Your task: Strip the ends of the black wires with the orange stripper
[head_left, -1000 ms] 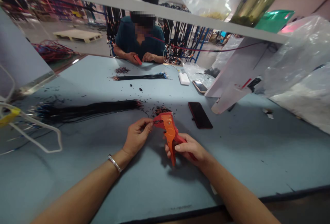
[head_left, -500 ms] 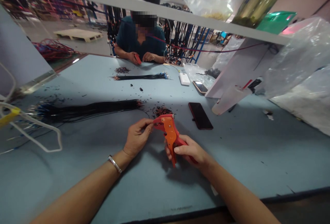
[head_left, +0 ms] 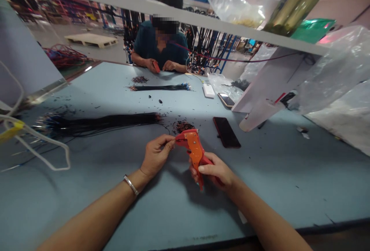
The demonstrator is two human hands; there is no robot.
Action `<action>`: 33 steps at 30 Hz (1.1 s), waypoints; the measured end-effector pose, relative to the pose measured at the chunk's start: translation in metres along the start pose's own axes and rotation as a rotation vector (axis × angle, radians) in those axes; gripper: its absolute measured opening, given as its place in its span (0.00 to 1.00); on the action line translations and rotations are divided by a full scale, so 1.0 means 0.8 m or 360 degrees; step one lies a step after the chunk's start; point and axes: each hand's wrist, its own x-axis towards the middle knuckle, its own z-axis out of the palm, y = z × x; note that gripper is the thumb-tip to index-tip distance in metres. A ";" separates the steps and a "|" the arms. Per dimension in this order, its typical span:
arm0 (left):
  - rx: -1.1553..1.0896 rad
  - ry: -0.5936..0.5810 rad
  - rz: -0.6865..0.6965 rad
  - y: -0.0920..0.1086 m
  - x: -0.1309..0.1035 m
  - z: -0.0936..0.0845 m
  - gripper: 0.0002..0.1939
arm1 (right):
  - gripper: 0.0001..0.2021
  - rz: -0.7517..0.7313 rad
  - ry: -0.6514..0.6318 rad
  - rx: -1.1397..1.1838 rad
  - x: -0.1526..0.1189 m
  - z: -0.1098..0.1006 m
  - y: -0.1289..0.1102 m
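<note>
Two bare hands meet over the blue table (head_left: 138, 212) in the head view. Right hand (head_left: 216, 171) is wrapped around the grips of an orange-and-red hand tool (head_left: 195, 149), fingers closed and thumb laid across the handle. The tool's head stands clear of that grip, beyond the fingers, with its nose pointing left; its long axis runs from the head down to the handles, leaning slightly rightward toward the person. Left hand (head_left: 157, 154) has thumb and forefinger pinched together at the nose, on a thin black wire (head_left: 167, 127) that curves over from beside the wire bundle (head_left: 110, 122); its end is hidden. That bundle lies crosswise on the table, left of the tool. Just beyond the tool's head is a pile of dark scraps (head_left: 182, 126), with a dark phone (head_left: 227, 132) to its right.
</note>
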 end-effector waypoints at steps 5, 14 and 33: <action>-0.0023 -0.0010 0.0006 0.002 0.000 0.000 0.10 | 0.17 -0.0024 0.0012 -0.0002 0.001 0.002 0.001; 0.0015 -0.0023 0.0020 0.007 0.000 0.000 0.09 | 0.16 -0.0023 0.0049 -0.0067 0.001 0.002 0.000; 0.0003 0.0016 0.0005 0.008 -0.003 0.001 0.08 | 0.18 -0.0008 -0.0092 -0.0008 0.003 -0.013 0.005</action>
